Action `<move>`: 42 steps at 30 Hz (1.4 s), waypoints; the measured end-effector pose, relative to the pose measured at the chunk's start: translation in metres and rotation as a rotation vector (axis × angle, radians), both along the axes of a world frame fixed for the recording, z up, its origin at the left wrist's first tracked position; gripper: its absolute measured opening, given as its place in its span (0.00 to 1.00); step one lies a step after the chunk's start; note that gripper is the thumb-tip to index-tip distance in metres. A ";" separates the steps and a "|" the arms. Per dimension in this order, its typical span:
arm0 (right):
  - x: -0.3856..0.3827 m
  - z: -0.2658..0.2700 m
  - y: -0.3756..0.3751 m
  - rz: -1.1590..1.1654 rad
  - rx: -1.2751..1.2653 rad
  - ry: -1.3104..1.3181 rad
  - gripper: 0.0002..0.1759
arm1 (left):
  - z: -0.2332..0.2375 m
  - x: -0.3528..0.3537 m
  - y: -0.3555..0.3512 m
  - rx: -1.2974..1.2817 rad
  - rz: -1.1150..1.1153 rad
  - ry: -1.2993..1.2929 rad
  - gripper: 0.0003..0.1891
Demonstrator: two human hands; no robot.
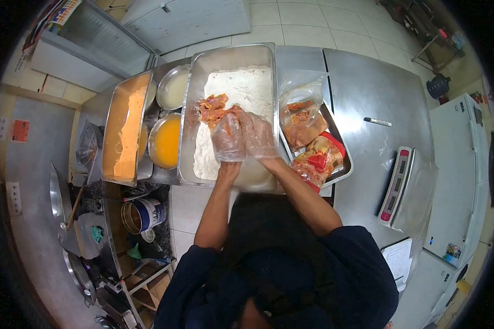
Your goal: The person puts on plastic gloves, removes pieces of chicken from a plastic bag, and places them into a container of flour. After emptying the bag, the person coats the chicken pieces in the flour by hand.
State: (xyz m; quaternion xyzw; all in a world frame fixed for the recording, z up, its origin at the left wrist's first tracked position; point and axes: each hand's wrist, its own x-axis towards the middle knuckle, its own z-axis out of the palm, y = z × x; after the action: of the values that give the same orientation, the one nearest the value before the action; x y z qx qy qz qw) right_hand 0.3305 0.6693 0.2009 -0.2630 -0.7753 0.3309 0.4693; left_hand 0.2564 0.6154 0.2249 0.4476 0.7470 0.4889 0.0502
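Observation:
Both of my hands wear clear plastic gloves and are close together over a deep metal tray (230, 55) of white flour (239, 82). My left hand (228, 137) is closed around orange-red marinated meat (213, 107), which spreads out beyond the fingers over the flour. Beside it, my right hand (259, 136) has its fingers curled in against the same meat; its fingertips are partly hidden. To the right, a smaller metal tray (346, 174) holds an open clear bag of marinated meat (303, 123) and a red-printed plastic bag (318, 159).
Left of the flour stand a bowl of yellow-orange liquid (165, 141), a bowl of pale liquid (173, 89) and a tray of orange powder (129, 131). Rightward on the steel table lie a marker (377, 122) and a scale (396, 186). A blue-and-white bucket (142, 215) sits below.

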 end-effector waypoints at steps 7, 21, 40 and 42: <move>-0.015 -0.001 -0.006 0.364 -1.583 0.635 0.17 | -0.055 -0.035 -0.025 0.079 -0.194 0.274 0.12; 0.096 -0.033 0.144 0.079 -0.300 -0.944 0.14 | -0.024 -0.127 -0.014 -0.518 0.075 0.124 0.17; 0.118 -0.018 0.166 0.469 -0.420 -0.760 0.09 | -0.016 -0.102 -0.055 -0.119 -0.229 -0.429 0.15; 0.131 0.026 0.149 0.456 -0.734 -0.426 0.06 | -0.010 -0.082 -0.042 -0.062 -0.303 -0.409 0.14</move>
State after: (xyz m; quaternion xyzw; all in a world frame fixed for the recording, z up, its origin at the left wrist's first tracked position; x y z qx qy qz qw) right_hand 0.4612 0.8180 0.2267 -0.2964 -0.7241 0.6160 0.0918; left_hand 0.1744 0.5733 0.2154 0.4444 0.6605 0.5330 0.2868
